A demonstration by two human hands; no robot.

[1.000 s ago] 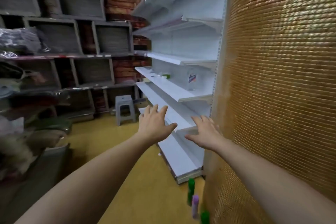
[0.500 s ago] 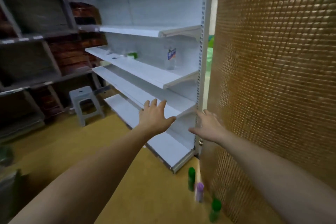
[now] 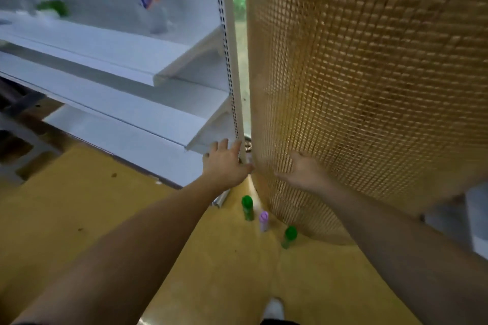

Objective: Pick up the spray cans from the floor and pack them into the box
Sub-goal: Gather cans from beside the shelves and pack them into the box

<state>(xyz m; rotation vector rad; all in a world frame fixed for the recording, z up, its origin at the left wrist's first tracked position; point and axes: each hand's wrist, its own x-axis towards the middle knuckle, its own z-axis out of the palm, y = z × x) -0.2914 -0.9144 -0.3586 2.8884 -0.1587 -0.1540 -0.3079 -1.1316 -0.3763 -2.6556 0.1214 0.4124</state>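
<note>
Three spray cans stand upright on the yellow floor by the foot of a woven screen: a green can point(image 3: 247, 207), a purple-capped can point(image 3: 263, 220) and another green can point(image 3: 289, 236). My left hand point(image 3: 226, 162) is stretched forward above them with straight fingers and holds nothing. My right hand point(image 3: 303, 172) is also extended, fingers relaxed, empty, close to the screen. Both hands are well above the cans. No box is in view.
A white metal shelf unit point(image 3: 148, 71) stands on the left, with a bottle point(image 3: 151, 2) on one shelf. The tall golden woven screen point(image 3: 369, 82) fills the right. A narrow gap lies between them. My shoe point(image 3: 274, 309) shows at the bottom.
The view has tilted down and moved closer to the shelf end and screen. The three cans now sit higher in view, and both hands remain outstretched and empty.
</note>
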